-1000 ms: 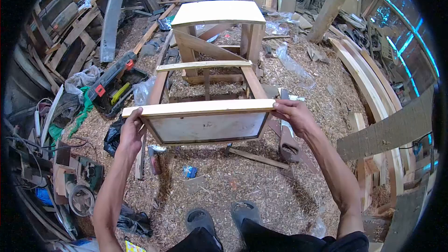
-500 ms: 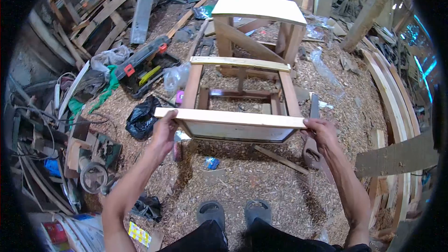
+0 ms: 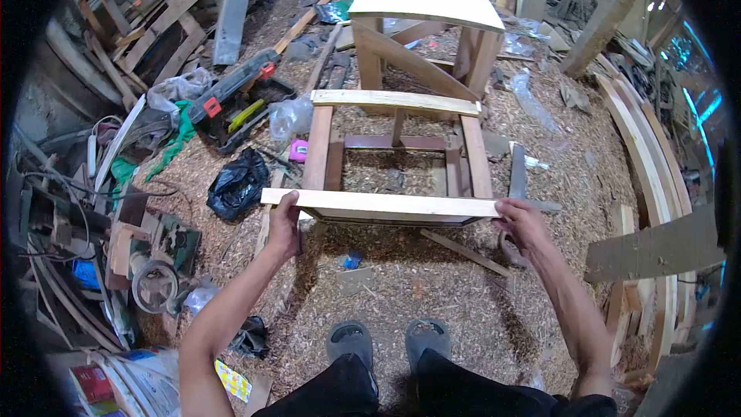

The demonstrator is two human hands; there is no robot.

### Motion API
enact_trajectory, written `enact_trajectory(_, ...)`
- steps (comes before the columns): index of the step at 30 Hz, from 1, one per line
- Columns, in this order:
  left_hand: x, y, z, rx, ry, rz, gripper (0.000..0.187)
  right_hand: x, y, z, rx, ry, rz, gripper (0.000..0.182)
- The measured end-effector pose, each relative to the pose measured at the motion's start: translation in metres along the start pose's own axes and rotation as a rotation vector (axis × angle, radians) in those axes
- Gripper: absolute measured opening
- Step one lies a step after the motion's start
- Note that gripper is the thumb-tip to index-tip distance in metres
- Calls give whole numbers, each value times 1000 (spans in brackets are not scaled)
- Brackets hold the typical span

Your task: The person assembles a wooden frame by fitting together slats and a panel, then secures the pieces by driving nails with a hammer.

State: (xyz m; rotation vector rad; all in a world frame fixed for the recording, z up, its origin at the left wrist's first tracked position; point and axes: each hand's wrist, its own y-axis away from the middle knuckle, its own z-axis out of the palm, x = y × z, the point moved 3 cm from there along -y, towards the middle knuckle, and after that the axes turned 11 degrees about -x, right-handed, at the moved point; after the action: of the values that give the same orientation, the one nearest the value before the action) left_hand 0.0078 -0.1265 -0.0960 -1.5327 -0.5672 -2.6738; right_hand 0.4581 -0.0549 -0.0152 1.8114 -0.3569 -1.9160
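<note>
A wooden frame (image 3: 319,147) spans the space in front of me, with reddish-brown side rails and a pale rail at each end. My left hand (image 3: 284,225) grips the near pale rail (image 3: 386,203) close to its left end, the thumb on top. At the right end of the same rail, my right hand (image 3: 525,224) holds on with thumb and fingers. Under this rail only a thin strip of a panel shows. The far pale rail (image 3: 394,101) lies parallel behind it. Through the opening I see a darker crossbar (image 3: 397,142) lower down.
Behind the frame stands a wooden piece with a white curved top (image 3: 424,4). An open toolbox (image 3: 239,104), a black plastic bag (image 3: 238,185) and a pink tape measure (image 3: 298,150) lie left. A handsaw (image 3: 517,174) is at right, beside long boards (image 3: 641,154). Wood shavings cover the floor.
The near side of the frame has tilted, so the panel under the near rail shows much less. Both hands keep their hold on the rail ends.
</note>
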Motion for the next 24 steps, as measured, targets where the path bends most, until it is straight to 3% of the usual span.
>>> enact_trajectory(3,-4,-10,9,74,75,219,16,-1,-8,-4,0,-20,-9,33)
enact_trajectory(6,5,-15,21,76,108,271,12,-5,-16,-4,-88,13,19,36)
enact_trajectory(9,22,-28,29,200,44,213,22,-28,-24,-3,-31,51,-30,32)
enact_trajectory(11,43,-53,33,110,43,221,24,-58,-27,5,2,-5,-39,30)
enact_trajectory(13,85,-52,80,153,88,117,24,-83,-46,4,-29,101,-85,28)
enact_trajectory(17,129,-118,89,27,62,-23,24,-130,-70,14,-4,183,-202,22)
enact_trajectory(19,144,-148,86,119,-37,-45,23,-146,-76,20,-41,222,-404,23)
enact_trajectory(20,149,-157,85,225,-111,-33,20,-147,-79,19,-86,301,-423,26)
enact_trajectory(21,156,-159,90,157,-88,-90,19,-146,-79,21,-91,302,-424,26)
enact_trajectory(23,157,-160,98,370,-180,-30,17,-145,-71,25,-79,524,-653,31)
enact_trajectory(24,154,-160,96,379,-181,-38,17,-138,-72,24,-72,535,-647,35)
